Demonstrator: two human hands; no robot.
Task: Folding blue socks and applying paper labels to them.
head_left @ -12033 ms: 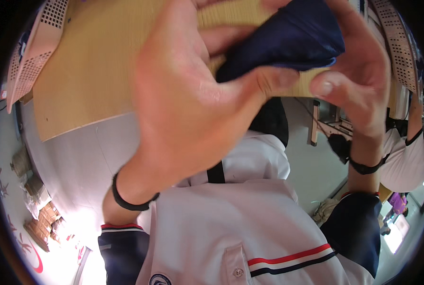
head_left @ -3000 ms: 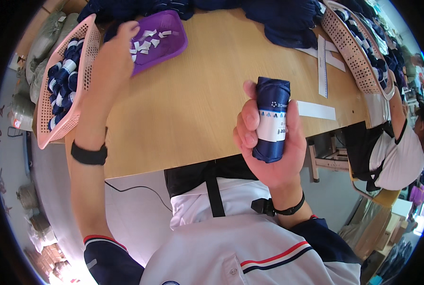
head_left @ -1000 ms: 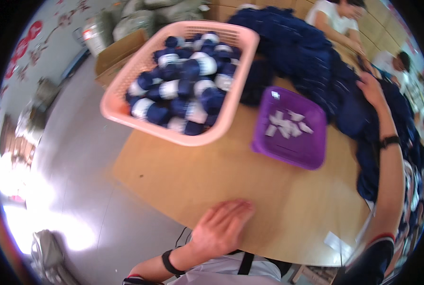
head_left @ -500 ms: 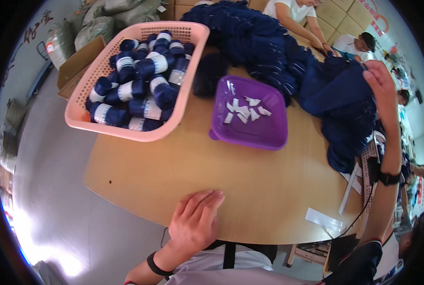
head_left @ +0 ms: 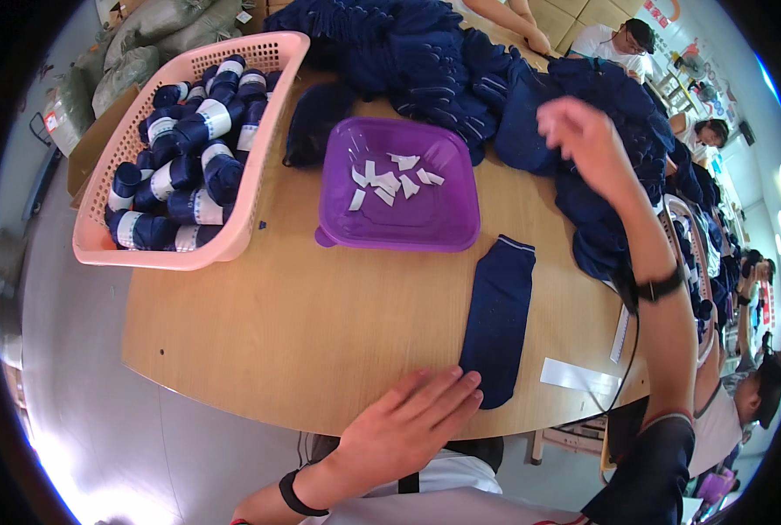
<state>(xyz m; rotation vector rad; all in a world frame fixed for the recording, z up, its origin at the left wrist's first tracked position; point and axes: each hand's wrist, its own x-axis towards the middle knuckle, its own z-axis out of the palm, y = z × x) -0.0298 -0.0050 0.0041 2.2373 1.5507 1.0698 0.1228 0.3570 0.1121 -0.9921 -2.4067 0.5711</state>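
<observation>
**One hand flat on a sock, the other raised over the pile**

The fingers (head_left: pixel 447 394) of the left hand (head_left: pixel 404 429) lie spread and flat at the near edge of the wooden surface (head_left: pixel 320 324), their tips touching the lower end of a dark blue sock (head_left: pixel 498 319) that lies stretched out flat, its pale-striped cuff pointing away from the person. They press on it and grip nothing.

The right hand (head_left: pixel 583 140) is lifted over the heap of dark blue socks (head_left: pixel 513 79) at the far right of the surface, fingers loosely curled; whether they pinch any fabric cannot be told (the hand is blurred). A black band sits on each wrist.

Just beyond the flat sock stands a purple plastic tray (head_left: pixel 399 219) with small white paper labels (head_left: pixel 390 179) scattered in it. To its left, a pink slotted basket (head_left: pixel 159 249) holds rolled dark blue socks, each wrapped with a white band. A single dark sock (head_left: pixel 312 122) lies between basket and tray. A white paper strip (head_left: pixel 580 376) rests near the surface's edge, to the right of the flat sock. Other people sit at the far end.
</observation>
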